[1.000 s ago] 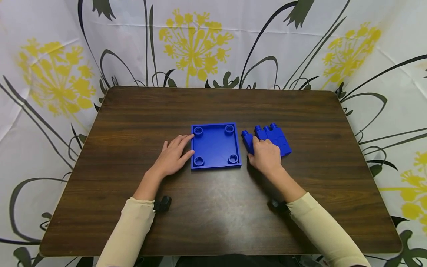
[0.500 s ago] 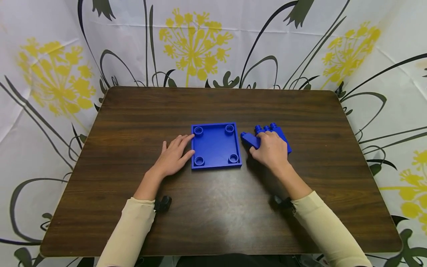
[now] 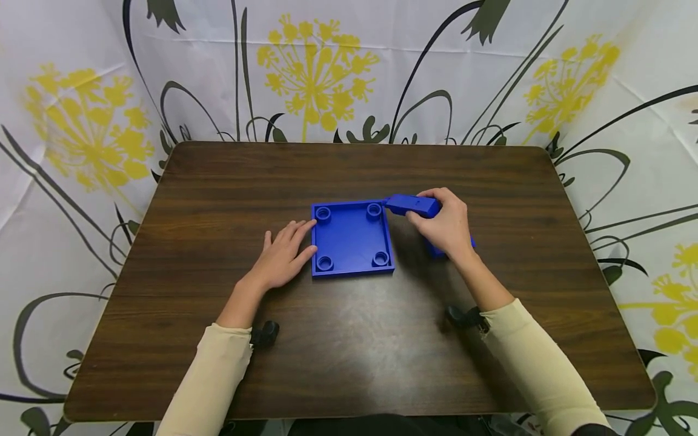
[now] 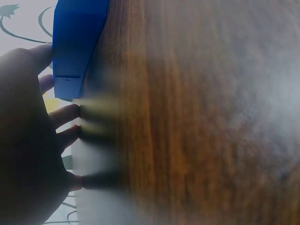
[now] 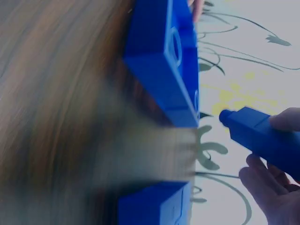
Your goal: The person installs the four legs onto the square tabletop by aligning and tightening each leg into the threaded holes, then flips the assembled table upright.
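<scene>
A square blue plastic panel (image 3: pixel 351 237) lies on the table with its raised rim up and a round socket in each corner. My left hand (image 3: pixel 282 253) rests beside it, fingers spread, with fingertips at its left edge. My right hand (image 3: pixel 446 225) pinches a blue block-shaped leg (image 3: pixel 410 204) between thumb and fingers, up off the table near the panel's upper right corner. In the right wrist view, the leg (image 5: pixel 255 132) has a round peg at its free end, pointing toward the panel (image 5: pixel 164 84).
More blue legs (image 3: pixel 434 249) lie together on the brown wooden table (image 3: pixel 349 339), right of the panel and mostly hidden under my right hand in the head view. A white curtain (image 3: pixel 218 66) with yellow flowers hangs behind the table.
My right hand has picked up one leg from beside the others, lifted it and turned its peg end left to the panel's upper right corner. The left hand stays put.
</scene>
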`<state>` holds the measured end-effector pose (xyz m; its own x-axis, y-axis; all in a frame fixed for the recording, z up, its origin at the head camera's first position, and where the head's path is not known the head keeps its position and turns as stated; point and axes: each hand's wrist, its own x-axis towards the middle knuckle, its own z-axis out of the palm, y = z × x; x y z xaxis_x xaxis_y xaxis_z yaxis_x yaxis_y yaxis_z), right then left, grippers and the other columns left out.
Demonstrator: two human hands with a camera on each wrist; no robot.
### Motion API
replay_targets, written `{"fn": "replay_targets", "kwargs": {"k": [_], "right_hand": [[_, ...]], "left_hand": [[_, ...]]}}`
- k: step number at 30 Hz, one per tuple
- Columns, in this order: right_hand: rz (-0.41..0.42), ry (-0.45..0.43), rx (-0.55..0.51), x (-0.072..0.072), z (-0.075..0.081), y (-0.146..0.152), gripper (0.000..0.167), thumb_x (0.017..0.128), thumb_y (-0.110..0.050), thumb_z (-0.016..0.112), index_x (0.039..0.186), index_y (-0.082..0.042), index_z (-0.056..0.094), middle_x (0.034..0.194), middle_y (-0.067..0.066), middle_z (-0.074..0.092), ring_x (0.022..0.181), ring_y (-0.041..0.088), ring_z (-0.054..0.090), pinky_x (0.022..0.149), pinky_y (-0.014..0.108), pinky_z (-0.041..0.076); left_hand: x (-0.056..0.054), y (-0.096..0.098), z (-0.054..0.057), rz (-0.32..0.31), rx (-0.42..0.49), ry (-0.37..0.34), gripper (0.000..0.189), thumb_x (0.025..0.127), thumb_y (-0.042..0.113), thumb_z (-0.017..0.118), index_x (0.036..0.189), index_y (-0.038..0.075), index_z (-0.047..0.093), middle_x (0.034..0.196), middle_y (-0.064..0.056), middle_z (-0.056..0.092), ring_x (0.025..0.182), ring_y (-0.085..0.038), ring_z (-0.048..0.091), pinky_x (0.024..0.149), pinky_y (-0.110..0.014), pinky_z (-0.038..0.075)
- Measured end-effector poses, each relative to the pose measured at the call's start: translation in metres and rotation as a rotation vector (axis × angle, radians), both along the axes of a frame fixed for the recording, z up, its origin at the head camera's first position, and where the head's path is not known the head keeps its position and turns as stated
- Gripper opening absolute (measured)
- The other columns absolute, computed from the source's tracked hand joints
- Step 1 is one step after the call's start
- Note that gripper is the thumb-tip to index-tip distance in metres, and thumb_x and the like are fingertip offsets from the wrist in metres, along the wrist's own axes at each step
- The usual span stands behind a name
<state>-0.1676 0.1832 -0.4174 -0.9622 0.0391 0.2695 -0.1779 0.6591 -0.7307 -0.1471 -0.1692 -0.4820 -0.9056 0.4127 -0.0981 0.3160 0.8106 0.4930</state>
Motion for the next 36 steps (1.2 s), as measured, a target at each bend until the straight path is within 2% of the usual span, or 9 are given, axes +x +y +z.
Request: {"fn": "replay_targets", "kwargs": {"k": [7, 11, 15, 19, 26, 30, 34, 36], "right_hand": [[0.155, -0.230, -0.360, -0.014, 0.001, -0.022, 0.039, 0.076, -0.024, 0.085, 0.107, -0.004, 0.072, 0.094, 0.010, 0.071, 0.080, 0.020, 0.061, 0.070, 0.032, 0.048], [0.221, -0.279, -0.561, -0.021, -0.002, -0.039, 0.038, 0.077, -0.018, 0.085, 0.109, -0.002, 0.071, 0.093, 0.006, 0.072, 0.088, 0.021, 0.062, 0.079, 0.032, 0.048], [0.276, -0.277, -0.670, -0.027, -0.006, -0.058, 0.037, 0.077, -0.011, 0.083, 0.111, -0.003, 0.070, 0.097, 0.007, 0.071, 0.091, 0.022, 0.062, 0.080, 0.033, 0.048], [0.327, -0.271, -0.677, -0.032, -0.006, -0.079, 0.038, 0.079, -0.009, 0.080, 0.114, -0.003, 0.068, 0.105, 0.010, 0.069, 0.093, 0.023, 0.063, 0.079, 0.034, 0.048], [0.377, -0.192, -0.667, -0.045, -0.010, -0.112, 0.043, 0.085, -0.003, 0.074, 0.124, 0.008, 0.060, 0.120, 0.019, 0.065, 0.108, 0.025, 0.063, 0.097, 0.032, 0.046], [0.420, -0.174, -0.660, -0.046, 0.000, -0.124, 0.044, 0.086, 0.003, 0.071, 0.125, 0.013, 0.055, 0.124, 0.027, 0.060, 0.114, 0.034, 0.060, 0.102, 0.041, 0.043], [0.461, -0.166, -0.578, -0.042, 0.014, -0.132, 0.041, 0.085, 0.007, 0.069, 0.123, 0.014, 0.055, 0.122, 0.029, 0.059, 0.114, 0.035, 0.059, 0.100, 0.043, 0.045], [0.470, -0.169, -0.527, -0.045, 0.012, -0.135, 0.039, 0.086, 0.006, 0.069, 0.123, 0.012, 0.056, 0.122, 0.027, 0.060, 0.113, 0.033, 0.060, 0.097, 0.039, 0.047]], "left_hand": [[0.000, 0.000, 0.001, 0.002, -0.007, -0.011, 0.063, 0.103, 0.053, 0.037, 0.158, 0.030, 0.017, 0.160, -0.011, 0.023, 0.148, -0.034, 0.010, 0.106, -0.072, -0.003], [0.001, 0.001, 0.000, -0.001, -0.004, -0.014, 0.063, 0.103, 0.052, 0.037, 0.158, 0.029, 0.017, 0.160, -0.011, 0.023, 0.148, -0.034, 0.010, 0.106, -0.071, -0.003], [0.001, 0.001, -0.001, -0.005, -0.004, -0.020, 0.063, 0.103, 0.052, 0.037, 0.158, 0.029, 0.017, 0.160, -0.011, 0.022, 0.148, -0.034, 0.009, 0.106, -0.071, -0.004], [0.000, 0.000, -0.002, -0.003, -0.014, -0.018, 0.063, 0.103, 0.053, 0.036, 0.158, 0.029, 0.016, 0.160, -0.011, 0.022, 0.148, -0.034, 0.009, 0.106, -0.072, -0.004], [-0.001, 0.000, -0.002, -0.003, -0.014, -0.018, 0.062, 0.104, 0.052, 0.036, 0.158, 0.029, 0.015, 0.160, -0.012, 0.021, 0.148, -0.035, 0.008, 0.106, -0.072, -0.004], [-0.001, 0.000, -0.001, -0.003, -0.006, -0.021, 0.062, 0.104, 0.051, 0.036, 0.158, 0.029, 0.017, 0.160, -0.012, 0.021, 0.148, -0.035, 0.009, 0.106, -0.072, -0.004], [-0.001, 0.000, 0.001, -0.001, -0.010, -0.022, 0.062, 0.104, 0.051, 0.037, 0.158, 0.029, 0.017, 0.160, -0.012, 0.022, 0.148, -0.034, 0.010, 0.106, -0.072, -0.003], [-0.001, 0.000, 0.001, 0.000, -0.014, -0.022, 0.062, 0.104, 0.051, 0.036, 0.158, 0.029, 0.017, 0.160, -0.012, 0.022, 0.148, -0.034, 0.010, 0.106, -0.071, -0.003]]}}
